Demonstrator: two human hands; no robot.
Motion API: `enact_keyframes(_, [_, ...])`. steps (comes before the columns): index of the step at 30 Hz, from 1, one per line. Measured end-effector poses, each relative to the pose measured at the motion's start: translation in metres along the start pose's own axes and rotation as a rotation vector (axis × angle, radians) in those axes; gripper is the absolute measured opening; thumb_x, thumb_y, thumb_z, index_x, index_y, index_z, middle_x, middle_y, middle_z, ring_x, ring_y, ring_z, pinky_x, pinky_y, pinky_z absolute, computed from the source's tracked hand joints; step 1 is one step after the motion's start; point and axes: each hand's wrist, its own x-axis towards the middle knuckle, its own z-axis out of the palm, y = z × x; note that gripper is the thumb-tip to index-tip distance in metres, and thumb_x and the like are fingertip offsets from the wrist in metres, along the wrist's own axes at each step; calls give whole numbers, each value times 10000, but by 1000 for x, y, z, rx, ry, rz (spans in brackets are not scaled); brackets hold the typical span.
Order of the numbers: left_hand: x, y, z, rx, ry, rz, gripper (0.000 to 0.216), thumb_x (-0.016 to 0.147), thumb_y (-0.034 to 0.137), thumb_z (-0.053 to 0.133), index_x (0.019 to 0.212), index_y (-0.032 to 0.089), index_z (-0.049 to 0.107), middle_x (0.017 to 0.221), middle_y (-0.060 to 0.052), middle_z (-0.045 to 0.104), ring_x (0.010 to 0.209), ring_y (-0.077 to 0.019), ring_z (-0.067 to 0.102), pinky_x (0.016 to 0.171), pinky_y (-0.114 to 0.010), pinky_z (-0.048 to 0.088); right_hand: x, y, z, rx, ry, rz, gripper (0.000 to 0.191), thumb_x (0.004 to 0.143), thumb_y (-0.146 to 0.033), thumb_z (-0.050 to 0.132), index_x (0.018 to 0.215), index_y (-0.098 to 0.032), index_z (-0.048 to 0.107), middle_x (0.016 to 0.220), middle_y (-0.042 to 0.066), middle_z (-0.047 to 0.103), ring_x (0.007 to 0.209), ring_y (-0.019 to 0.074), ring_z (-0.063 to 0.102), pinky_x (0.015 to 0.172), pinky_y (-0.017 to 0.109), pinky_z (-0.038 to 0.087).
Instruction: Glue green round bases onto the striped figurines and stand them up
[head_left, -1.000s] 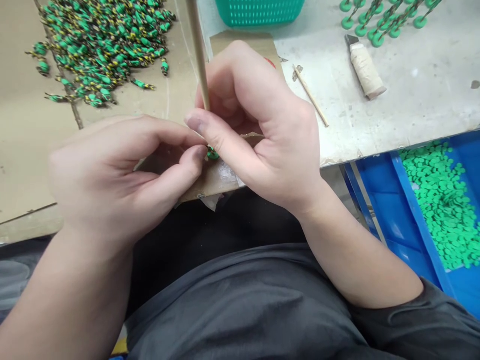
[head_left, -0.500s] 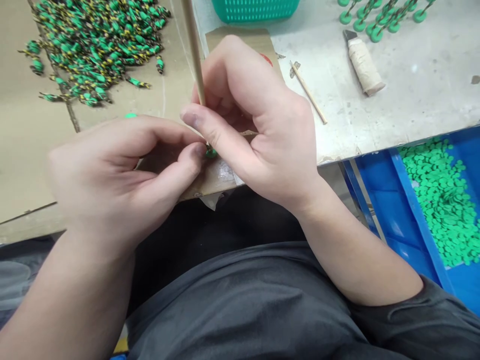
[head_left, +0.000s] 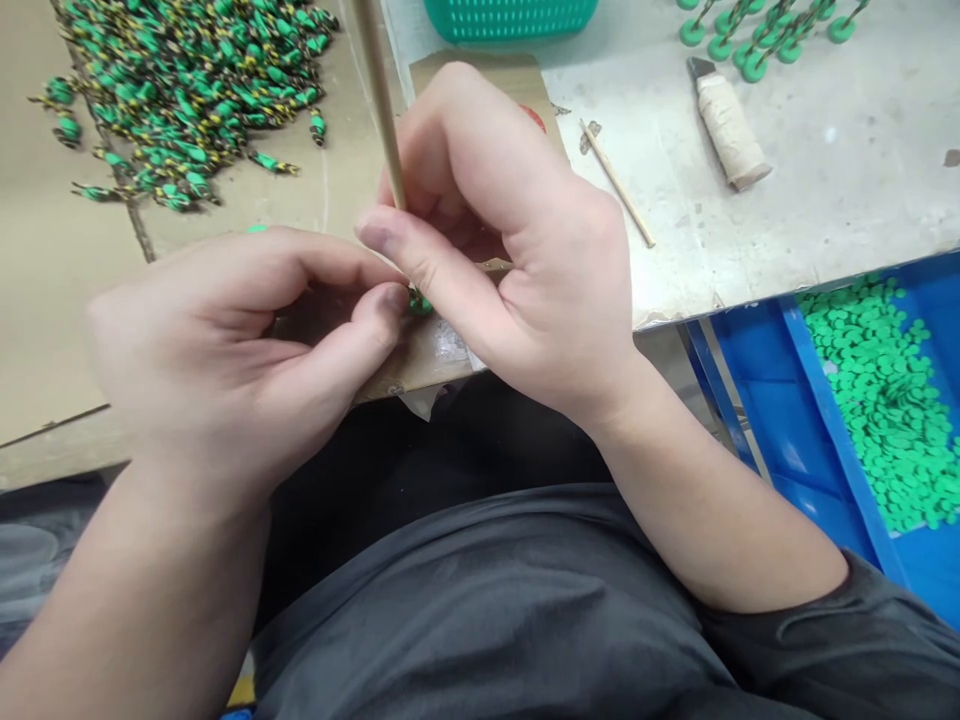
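Note:
Between thumb and forefinger, my left hand [head_left: 247,340] pinches a small green and dark figure [head_left: 418,302], mostly covered by the fingertips. My right hand [head_left: 517,240] is closed around a thin wooden stick [head_left: 381,100], which stands nearly upright with its lower end at the thumb and forefinger. Both hands almost meet over the table's front edge, the stick's low end being close above the figure. Whether the stick touches the figure is hidden by my fingers.
A heap of small green, yellow and dark figures [head_left: 202,90] lies at upper left. Farther right are a green basket [head_left: 510,20], a short wooden stick [head_left: 619,185], a wrapped blade [head_left: 727,130] and several green-based pieces [head_left: 757,45]. A blue bin [head_left: 817,400] holds green discs [head_left: 892,420].
My left hand has shifted very slightly left. The right hand and its stick have barely moved, and both grips stay the same.

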Motion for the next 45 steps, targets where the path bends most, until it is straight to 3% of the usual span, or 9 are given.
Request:
enact_keyframes(6, [1, 0, 2, 10, -4, 20, 151, 1033, 413, 892, 1073, 270, 921, 888, 21, 804, 716, -86, 607, 725, -290, 495, 3, -1, -4, -56, -116, 58, 198, 1259, -298, 559, 1245, -196, 729, 1372, 48, 782, 1390, 182, 772, 1194, 267, 656])
enact_keyframes(17, [4, 8, 4, 14, 3, 39, 195, 1019, 415, 834, 981, 227, 870, 859, 20, 809, 729, -95, 640, 687, -289, 466, 1, -5, -7, 13, -153, 64, 168, 1254, -262, 575, 1224, -202, 729, 1419, 37, 791, 1439, 190, 769, 1209, 255, 650])
enact_keyframes(20, [3, 9, 4, -3, 7, 5, 175, 1002, 402, 855, 1043, 239, 907, 892, 20, 832, 716, -92, 650, 637, -283, 461, -1, -8, -7, -10, -47, 137, 187, 1274, -323, 549, 1287, -217, 701, 1463, 39, 772, 1387, 194, 795, 1196, 286, 672])
enact_keyframes(24, [2, 8, 3, -31, 5, -55, 155, 977, 390, 884, 1047, 256, 917, 906, 21, 845, 656, -92, 632, 581, -283, 467, -2, -8, -9, -10, 84, 172, 190, 1284, -368, 535, 1315, -228, 659, 1446, 67, 747, 1366, 205, 800, 1063, 263, 697])
enact_keyframes(31, [3, 13, 5, -35, 17, -48, 117, 980, 359, 864, 1005, 256, 914, 851, 19, 836, 678, -101, 660, 594, -276, 473, 0, -7, -17, -12, -61, 116, 154, 1272, -315, 548, 1218, -218, 655, 1221, 14, 736, 1070, 133, 768, 955, 228, 658])
enact_keyframes(36, [4, 12, 5, -56, 12, -71, 104, 990, 347, 869, 1021, 260, 916, 845, 22, 831, 678, -96, 655, 598, -272, 475, 2, -7, -14, 16, -102, 117, 91, 1228, -216, 591, 1140, -218, 614, 1240, 24, 758, 1123, 127, 766, 1052, 214, 639])
enact_keyframes(40, [3, 10, 5, -50, 20, -80, 114, 983, 349, 883, 1036, 258, 925, 890, 12, 848, 714, -98, 680, 632, -272, 499, 0, 4, -6, -18, -72, 75, 150, 1270, -326, 493, 1204, -232, 589, 1272, 45, 736, 1084, 143, 751, 949, 219, 645])
enact_keyframes(45, [3, 10, 5, -48, 21, -84, 127, 986, 362, 878, 1039, 256, 922, 878, 10, 841, 696, -96, 667, 610, -278, 490, -1, 4, -13, -5, -107, 143, 105, 1250, -343, 535, 1228, -264, 600, 1282, 42, 721, 994, 145, 730, 884, 228, 660])
